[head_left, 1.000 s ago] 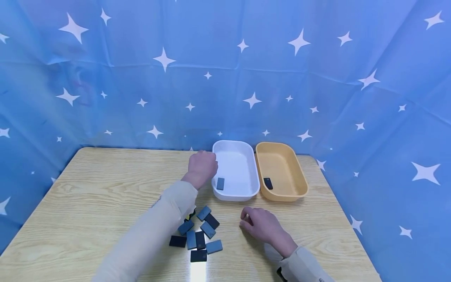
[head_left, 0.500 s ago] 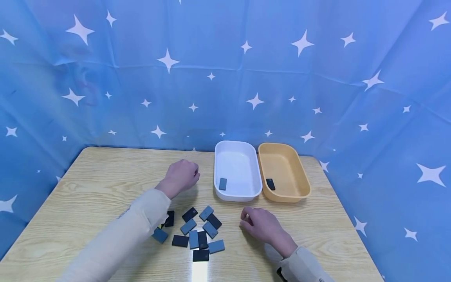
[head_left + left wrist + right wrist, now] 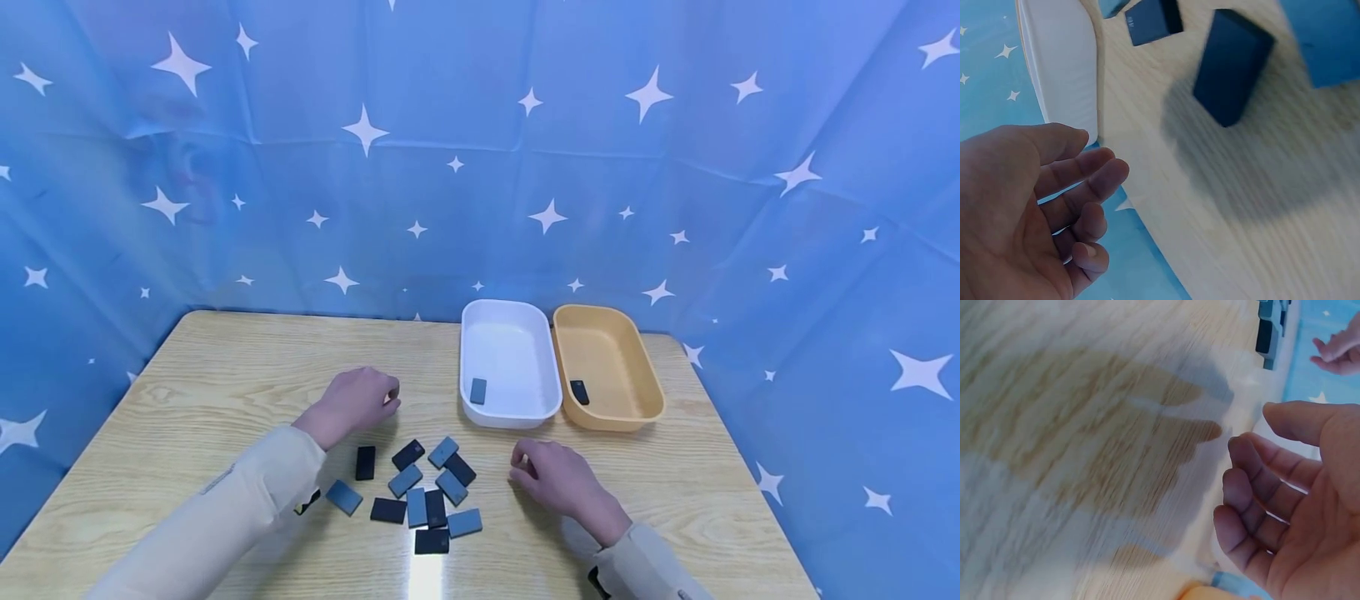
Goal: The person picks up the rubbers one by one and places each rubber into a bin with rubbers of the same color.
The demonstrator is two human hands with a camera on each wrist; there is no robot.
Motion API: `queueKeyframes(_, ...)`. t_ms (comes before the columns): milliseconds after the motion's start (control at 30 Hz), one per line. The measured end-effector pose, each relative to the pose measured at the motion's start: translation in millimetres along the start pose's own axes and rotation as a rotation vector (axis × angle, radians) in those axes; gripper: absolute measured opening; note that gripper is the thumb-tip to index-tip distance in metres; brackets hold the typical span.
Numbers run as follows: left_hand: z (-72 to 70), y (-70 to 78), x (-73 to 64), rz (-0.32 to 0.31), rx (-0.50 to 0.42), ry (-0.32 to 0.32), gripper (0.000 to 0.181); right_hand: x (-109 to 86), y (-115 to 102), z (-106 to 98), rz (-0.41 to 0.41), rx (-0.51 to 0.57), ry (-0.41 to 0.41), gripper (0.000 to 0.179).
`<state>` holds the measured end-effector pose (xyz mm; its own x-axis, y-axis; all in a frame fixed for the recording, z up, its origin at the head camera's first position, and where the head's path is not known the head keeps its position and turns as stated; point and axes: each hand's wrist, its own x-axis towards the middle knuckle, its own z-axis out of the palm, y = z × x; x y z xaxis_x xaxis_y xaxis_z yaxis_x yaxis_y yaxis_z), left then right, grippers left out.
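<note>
My left hand [image 3: 352, 404] hovers over the table behind the loose blocks, fingers loosely curled around nothing. Nearest to it lies a small flat black block [image 3: 365, 462], with a blue-grey block [image 3: 344, 497] closer to the sleeve. In the left wrist view, thumb and fingers stand apart, and the dark block [image 3: 1232, 69] lies beyond them. To the right of the pile, my right hand [image 3: 555, 479] stays low over the table with bent, relaxed fingers. Its palm [image 3: 1316, 531] shows bare in the right wrist view. Several black and blue-grey blocks [image 3: 416, 507] cluster between the hands.
At the back right stands a white bin [image 3: 513, 419] with one blue-grey block [image 3: 478, 391] inside. Beside it, an orange bin [image 3: 611, 422] holds one black block [image 3: 579, 392]. A blue star-patterned curtain [image 3: 450, 200] hangs behind the wooden table [image 3: 247, 358].
My left hand has drawn back from the white bin's left edge, moving left and nearer to me. Its sleeve uncovers the leftmost blocks. My right hand keeps its place.
</note>
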<state>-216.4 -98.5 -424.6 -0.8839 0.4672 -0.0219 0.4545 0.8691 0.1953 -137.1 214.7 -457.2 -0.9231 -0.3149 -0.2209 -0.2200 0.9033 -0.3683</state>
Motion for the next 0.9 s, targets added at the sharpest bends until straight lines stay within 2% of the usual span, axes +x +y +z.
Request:
queueKeyframes(400,5.3,-12.4,-22.2,-0.042,-0.034,-0.038,0.012,0.9,-5,0,-0.016,0.011,0.003,0.011)
queueKeyframes(733,15.4,-18.2,-29.3,-0.065,-0.054,-0.047,0.012,3.8,-9,0,-0.017,0.025,-0.022,0.009)
queueKeyframes(900,17.7,-21.0,-31.5,-0.072,-0.057,-0.052,0.011,5.1,-14,1,-0.046,-0.005,0.004,0.009)
